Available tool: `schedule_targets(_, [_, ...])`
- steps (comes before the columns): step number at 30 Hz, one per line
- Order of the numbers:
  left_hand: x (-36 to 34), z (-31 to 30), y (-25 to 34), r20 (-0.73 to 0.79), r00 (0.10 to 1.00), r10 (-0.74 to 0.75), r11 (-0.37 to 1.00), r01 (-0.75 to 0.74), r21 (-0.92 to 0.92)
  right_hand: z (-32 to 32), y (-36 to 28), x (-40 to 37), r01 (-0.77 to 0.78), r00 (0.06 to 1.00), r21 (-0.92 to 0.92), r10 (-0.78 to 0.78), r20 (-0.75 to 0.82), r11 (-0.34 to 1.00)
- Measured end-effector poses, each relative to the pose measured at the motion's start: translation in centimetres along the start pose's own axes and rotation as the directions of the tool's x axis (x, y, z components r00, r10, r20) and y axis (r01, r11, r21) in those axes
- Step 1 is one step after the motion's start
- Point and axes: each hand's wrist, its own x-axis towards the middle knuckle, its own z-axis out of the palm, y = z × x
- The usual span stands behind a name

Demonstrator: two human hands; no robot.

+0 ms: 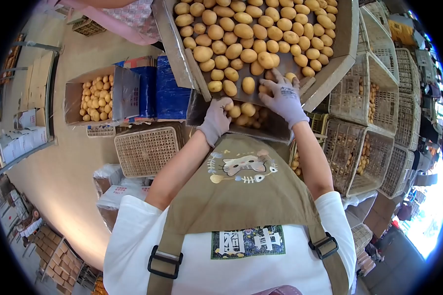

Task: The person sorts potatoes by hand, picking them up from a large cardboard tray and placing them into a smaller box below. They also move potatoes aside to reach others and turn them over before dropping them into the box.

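Many yellow potatoes (243,31) lie spread on a sloping metal sorting tray (347,64). Below its open front edge sits a box (197,109) with more potatoes (248,109) inside. My left hand (215,120), in a pale grey glove, is at the box's left side, its fingers curled against a potato (230,106). My right hand (284,98), gloved the same way, reaches over the tray's lower edge. Its fingers are spread among the lowest potatoes, touching one by the thumb; what lies under the palm is hidden.
To the left stand a carton of potatoes (97,98), blue-wrapped boxes (171,88) and an upturned plastic crate (147,152). Stacked crates (347,101), some with potatoes, line the right. Another person's pink-clad body (133,22) is beside the tray at upper left.
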Motion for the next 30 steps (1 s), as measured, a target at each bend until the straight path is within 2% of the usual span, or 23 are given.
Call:
schedule_targets(1, [0.9,-1.3,-0.7,0.09,0.994,0.056,0.993,-0.065,0.101,0.1,0.5,0.8,-0.065,0.996,0.123,0.072,-0.053,0.99])
schedule_targets(3, [4.0,-4.4,-2.3,0.139,0.98,0.139,0.968,-0.164,0.191,0.4,1.7,2.5,-0.169,0.967,0.368,0.226,-0.119,0.914])
schedule_targets(4, [1.3,0.3,1.0,-0.007,1.0,-0.022,0.995,0.022,-0.101,-0.2,0.0,2.3,-0.118,0.93,0.249,0.195,-0.311,0.961])
schedule_targets(5, [-0.4,3.2,2.8,-0.097,0.97,-0.221,0.9,0.165,-0.403,-0.1,-0.3,1.9,-0.088,0.966,0.198,0.132,-0.223,0.976])
schedule_targets(6, [-0.4,3.3,2.8,0.03,0.987,-0.155,0.893,0.153,-0.422,0.1,-0.5,1.6,-0.055,0.988,0.15,0.075,-0.133,0.987])
schedule_targets(8, [-0.3,4.1,2.8,0.041,0.988,-0.148,0.884,0.15,-0.442,-0.4,-0.3,1.0,-0.025,0.999,0.061,0.023,0.038,0.998])
schedule_targets(11, [-0.6,4.5,2.7,0.047,0.991,-0.125,0.883,0.133,-0.45,0.1,1.0,1.1,-0.092,0.993,0.123,0.1,-0.059,0.988])
schedule_targets(12, [-0.7,4.6,2.7,0.034,0.991,-0.128,0.885,0.13,-0.447,0.1,0.4,1.1,-0.017,0.965,-0.035,0.007,-0.263,0.999])
schedule_targets(15, [-0.5,4.5,2.4,0.041,0.993,-0.109,0.875,0.115,-0.47,-3.0,-3.5,2.4,0.143,0.955,0.087,-0.115,-0.273,0.986])
schedule_targets(16, [-0.4,4.2,1.9,0.049,0.994,-0.102,0.869,0.113,-0.482,-1.9,-4.8,3.2,0.272,0.923,0.145,-0.215,-0.32,0.951])
schedule_targets(17, [-0.5,3.8,1.6,0.095,0.99,-0.107,0.854,0.14,-0.501,-1.1,-6.1,3.7,0.139,0.983,-0.066,-0.129,0.127,0.988])
schedule_targets(19, [0.3,3.1,2.0,0.201,0.975,-0.098,0.828,0.192,-0.527,1.6,-6.9,4.7,0.054,0.977,-0.084,-0.035,0.21,0.995])
schedule_targets(20, [0.6,3.1,1.8,0.213,0.976,-0.048,0.868,0.146,-0.475,1.8,-6.3,5.1,0.041,0.981,-0.045,-0.032,0.192,0.998])
schedule_targets(23, [-0.1,3.8,1.7,0.091,0.989,-0.113,0.847,0.144,-0.512,0.9,-6.2,4.7,0.011,0.988,0.053,-0.019,0.152,0.999])
schedule_targets(26, [-0.1,4.0,2.1,0.131,0.984,-0.12,0.855,0.169,-0.49,3.1,-5.4,4.4,0.031,0.999,0.114,-0.034,0.025,0.993])
schedule_targets(28, [-0.6,4.4,2.6,0.153,0.979,-0.134,0.848,0.194,-0.493,2.4,-4.3,3.7,0.087,0.996,0.214,-0.08,-0.044,0.973])
schedule_targets(30, [-0.2,3.8,2.3,0.243,0.966,-0.082,0.854,0.194,-0.482,0.4,-3.4,2.3,0.143,0.984,0.276,-0.106,-0.145,0.95])
